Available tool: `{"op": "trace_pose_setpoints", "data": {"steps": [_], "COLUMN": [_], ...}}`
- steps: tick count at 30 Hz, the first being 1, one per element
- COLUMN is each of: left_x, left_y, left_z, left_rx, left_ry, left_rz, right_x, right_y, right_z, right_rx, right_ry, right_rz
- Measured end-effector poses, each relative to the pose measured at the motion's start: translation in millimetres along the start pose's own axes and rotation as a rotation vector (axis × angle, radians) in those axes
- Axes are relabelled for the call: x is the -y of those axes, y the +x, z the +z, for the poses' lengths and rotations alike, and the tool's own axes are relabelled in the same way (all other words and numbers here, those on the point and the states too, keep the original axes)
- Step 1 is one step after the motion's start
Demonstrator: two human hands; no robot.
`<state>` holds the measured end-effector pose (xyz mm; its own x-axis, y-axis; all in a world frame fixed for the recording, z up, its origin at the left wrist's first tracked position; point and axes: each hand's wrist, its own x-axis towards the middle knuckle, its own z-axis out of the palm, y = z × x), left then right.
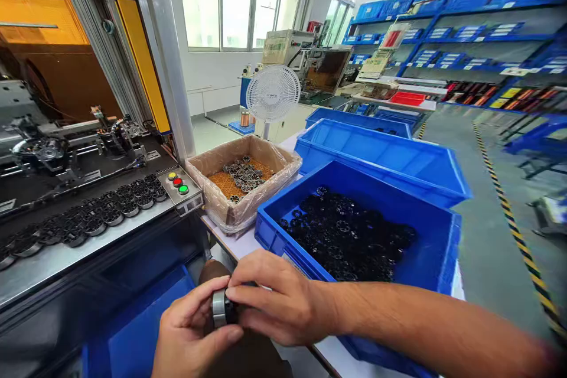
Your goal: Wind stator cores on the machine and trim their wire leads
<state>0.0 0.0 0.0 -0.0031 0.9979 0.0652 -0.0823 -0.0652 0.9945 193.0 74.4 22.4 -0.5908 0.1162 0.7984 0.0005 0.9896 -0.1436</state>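
Observation:
Low in front of me, my left hand (195, 322) is closed around a silver metal ring (218, 308) standing on its side. My right hand (279, 301) pinches a black plastic piece (230, 310) against the ring's right face; my fingers hide most of it. To the right, the blue bin (445, 254) holds a heap of loose black round parts (343, 227). A row of rings fitted with black parts (113, 212) lines the machine's metal ledge on the left.
A plastic-lined cardboard box (234, 217) with several slotted metal parts (248, 177) stands beside the control box (179, 189) with its coloured buttons. Another blue bin (381, 147) and a white fan (273, 94) stand behind. The machine's yellow-sided post (144, 65) rises at left.

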Motion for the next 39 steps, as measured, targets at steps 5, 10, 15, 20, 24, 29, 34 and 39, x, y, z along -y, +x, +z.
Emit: {"op": "trace_pose_setpoints", "data": {"steps": [5,10,15,20,24,29,34,39], "left_x": [0,4,4,4,6,10,8,8], "left_y": [0,1,0,0,0,-6,-18,-24], "left_z": [-1.6,-5.2,-8.1,-5.8,-4.1,-0.3,8.8,11.1], "left_rx": [-0.007,0.015,0.03,0.038,0.054,0.012,-0.079,-0.031], "left_ry": [0.003,0.011,0.025,0.016,-0.003,0.032,0.107,0.227], "left_rz": [-0.009,-0.03,-0.051,-0.05,-0.035,-0.046,-0.086,-0.064], "right_x": [-1,0,3,5,6,5,-6,-15], "right_y": [1,6,7,6,5,4,2,-5], "right_z": [-2,-4,-4,-1,0,0,1,8], "right_rx": [0.013,0.035,0.06,0.052,0.055,0.111,0.033,0.041], "right_ry": [-0.019,-0.048,-0.054,-0.057,-0.073,-0.086,0.22,0.484], "right_rz": [0.018,-0.044,-0.039,0.007,-0.009,0.014,0.249,0.428]}}
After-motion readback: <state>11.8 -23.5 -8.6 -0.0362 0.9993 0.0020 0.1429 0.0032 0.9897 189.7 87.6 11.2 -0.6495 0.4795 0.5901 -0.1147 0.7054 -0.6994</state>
